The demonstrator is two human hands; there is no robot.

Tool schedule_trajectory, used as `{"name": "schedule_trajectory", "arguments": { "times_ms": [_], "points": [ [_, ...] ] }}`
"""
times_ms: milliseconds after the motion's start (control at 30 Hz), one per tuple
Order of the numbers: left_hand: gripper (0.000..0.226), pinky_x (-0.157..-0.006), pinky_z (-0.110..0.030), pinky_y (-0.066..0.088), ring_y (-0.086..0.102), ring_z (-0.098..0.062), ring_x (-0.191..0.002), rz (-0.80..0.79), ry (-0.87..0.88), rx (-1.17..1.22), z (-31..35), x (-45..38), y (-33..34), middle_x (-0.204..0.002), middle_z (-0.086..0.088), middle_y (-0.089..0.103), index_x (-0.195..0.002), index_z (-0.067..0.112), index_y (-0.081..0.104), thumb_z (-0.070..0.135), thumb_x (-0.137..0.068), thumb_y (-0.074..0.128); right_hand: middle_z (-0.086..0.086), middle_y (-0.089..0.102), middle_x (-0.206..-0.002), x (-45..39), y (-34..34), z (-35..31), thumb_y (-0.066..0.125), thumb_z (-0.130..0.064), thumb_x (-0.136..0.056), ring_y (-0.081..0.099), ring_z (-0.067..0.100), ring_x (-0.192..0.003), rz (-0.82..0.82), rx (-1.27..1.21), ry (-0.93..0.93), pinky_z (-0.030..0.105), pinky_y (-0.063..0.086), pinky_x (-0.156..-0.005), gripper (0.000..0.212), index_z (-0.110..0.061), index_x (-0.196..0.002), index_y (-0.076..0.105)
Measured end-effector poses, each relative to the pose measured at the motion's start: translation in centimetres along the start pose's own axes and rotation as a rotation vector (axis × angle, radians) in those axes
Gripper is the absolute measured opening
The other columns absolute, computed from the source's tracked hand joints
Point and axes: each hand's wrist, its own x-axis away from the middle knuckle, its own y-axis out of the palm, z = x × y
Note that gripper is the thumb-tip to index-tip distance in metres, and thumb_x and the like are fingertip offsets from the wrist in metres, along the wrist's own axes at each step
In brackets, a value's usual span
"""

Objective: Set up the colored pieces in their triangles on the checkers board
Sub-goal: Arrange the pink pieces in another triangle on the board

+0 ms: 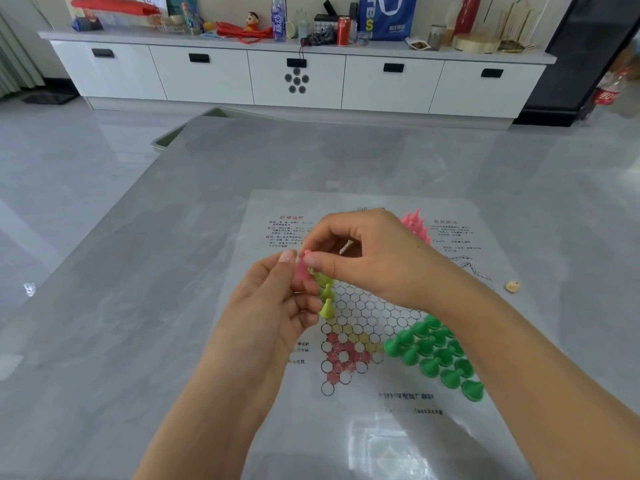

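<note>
A clear plastic checkers sheet (367, 306) printed with circles lies on the grey table. Several dark green pieces (436, 355) fill the near right triangle. Several pink pieces (417, 225) stand at the far triangle, partly hidden behind my right hand. A few yellow-green pieces (327, 299) stand in the left triangle. My left hand (270, 306) holds a pink piece (300, 270) upright above the board's left side. My right hand (370, 258) pinches the top of that same piece between thumb and forefinger. The near red triangle shows bare circles.
A small beige object (513, 286) lies on the table right of the sheet. A green tray edge (166, 136) pokes out beyond the table's far left corner. A white cabinet (298, 77) with cluttered top runs along the far wall.
</note>
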Motion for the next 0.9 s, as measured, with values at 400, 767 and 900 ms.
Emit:
{"name": "schedule_trajectory", "arguments": {
  "times_ms": [400,767,900],
  "points": [
    [0.018,-0.080,-0.031,0.044,0.060,-0.008,-0.091,0.298,0.187,-0.216,0.4,0.0,-0.6,-0.094,0.007,0.066,-0.089,0.035,0.059,0.020,-0.082,0.051,0.000,0.062,-0.078,-2.7,-4.6,7.8,0.065,-0.020,-0.082,0.062,0.016,-0.051,0.283,0.300,0.366,0.023,0.049,-0.040,0.007,-0.024,-0.077,0.064],
    [0.017,-0.083,-0.029,0.043,0.058,-0.004,-0.096,0.299,0.211,-0.333,0.6,0.1,-0.7,-0.103,0.011,0.063,-0.093,0.036,0.058,0.022,-0.087,0.050,0.001,0.052,-0.122,-3.4,-3.4,10.2,0.070,-0.030,-0.074,0.033,0.020,-0.121,0.360,0.705,0.219,0.033,0.027,-0.091,0.011,-0.022,-0.080,0.072],
    [0.024,-0.079,-0.019,0.033,0.047,-0.001,-0.107,0.286,0.298,-0.656,0.5,0.6,-0.5,-0.116,0.023,0.050,-0.108,0.042,0.051,0.032,-0.088,0.044,0.001,0.053,-0.120,-3.3,-3.4,10.5,0.071,-0.031,-0.073,0.033,0.020,-0.120,0.347,0.732,0.221,0.031,0.027,-0.089,0.012,-0.019,-0.077,0.072]
  ]
}}
